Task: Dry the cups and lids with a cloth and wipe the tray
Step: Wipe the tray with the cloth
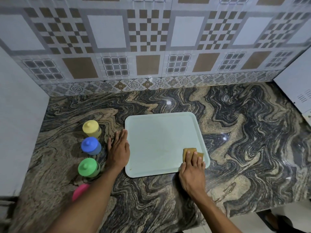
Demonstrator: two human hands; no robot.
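The pale tray lies flat at the centre of the frame, its longer sides running left to right. In its lower right corner the right hand presses a folded brown cloth under extended fingers. The left hand lies flat and unclenched on the marbled counter, touching the tray's left edge. Left of it, lidded cups stand in a column: yellow cup, blue cup, green cup, pink cup.

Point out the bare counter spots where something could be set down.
Widest free patch: the counter right of the tray, up to the white appliance. Also free: the strip between tray and tiled wall. Crowded: the left side, where the yellow cup, blue cup, green cup and pink cup line up beside the left hand.
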